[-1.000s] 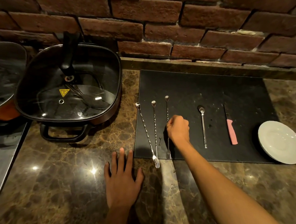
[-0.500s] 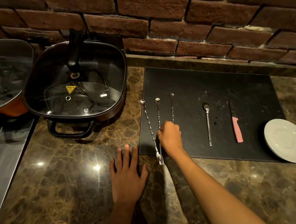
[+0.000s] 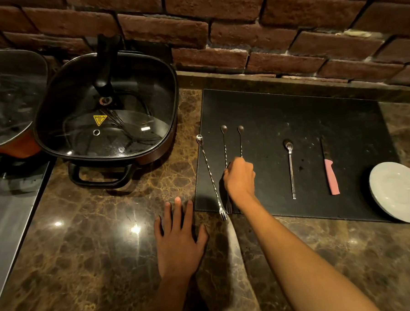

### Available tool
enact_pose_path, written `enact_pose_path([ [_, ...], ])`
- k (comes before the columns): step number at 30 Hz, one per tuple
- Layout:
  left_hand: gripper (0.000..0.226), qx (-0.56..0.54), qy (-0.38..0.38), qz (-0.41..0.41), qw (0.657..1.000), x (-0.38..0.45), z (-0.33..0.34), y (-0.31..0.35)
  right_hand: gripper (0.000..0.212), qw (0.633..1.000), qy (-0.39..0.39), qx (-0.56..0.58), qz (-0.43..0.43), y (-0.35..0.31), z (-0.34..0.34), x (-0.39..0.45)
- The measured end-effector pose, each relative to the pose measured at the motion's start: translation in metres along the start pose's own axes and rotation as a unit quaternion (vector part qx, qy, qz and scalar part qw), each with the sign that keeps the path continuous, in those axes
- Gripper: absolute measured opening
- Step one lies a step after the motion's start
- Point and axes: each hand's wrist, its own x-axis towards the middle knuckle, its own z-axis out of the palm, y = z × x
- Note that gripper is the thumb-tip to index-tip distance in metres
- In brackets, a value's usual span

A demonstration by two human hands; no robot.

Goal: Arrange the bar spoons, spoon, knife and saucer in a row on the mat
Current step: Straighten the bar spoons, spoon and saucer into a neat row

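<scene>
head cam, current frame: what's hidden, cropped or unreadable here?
- Right hand: its fist covers the mid-shafts of the two inner twisted steel bar spoons; whether it grips one or both is unclear.
- White round saucer: right side cut off by the frame edge.
- Square black lidded pan: contents dim behind reflections on the glass.
- Yellow warning sticker: too small to read.

Right hand [image 3: 239, 179] on middle bar spoon [image 3: 225, 149] (left hand [image 3: 177, 242] flat on counter [image 3: 96, 232])

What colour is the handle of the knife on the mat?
Pink; the knife handle shows clearly in the head view.
</scene>
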Motion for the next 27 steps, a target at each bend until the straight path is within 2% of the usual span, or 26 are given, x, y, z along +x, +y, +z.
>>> enact_pose_path([
  [5,0.069,-0.003,0.004,-0.003,1.0,0.0,-0.002,0.001,0.009,1.0,0.004,0.006,-0.003,-0.003,0.0,-0.001],
  [12,0.07,0.0,0.002,-0.005,1.0,0.0,-0.003,0.001,0.011,1.0,0.004,0.01,-0.009,-0.002,-0.002,-0.004],
  [16,0.07,-0.002,0.005,-0.005,1.0,0.0,-0.004,0.002,0.016,0.998,0.019,-0.009,-0.055,-0.008,-0.002,-0.008],
  [21,0.07,-0.004,0.006,-0.006,1.0,0.0,-0.003,0.002,0.015,0.992,-0.071,-0.053,-0.092,-0.015,0.011,-0.023],
  [23,0.07,-0.003,0.005,-0.005,1.0,0.0,-0.003,0.002,0.006,0.992,-0.082,-0.062,-0.078,-0.015,0.017,-0.026],
  [27,0.071,-0.003,0.001,-0.007,1.0,0.0,-0.003,0.002,0.017,0.995,-0.073,-0.056,-0.038,-0.019,0.023,-0.024],
])
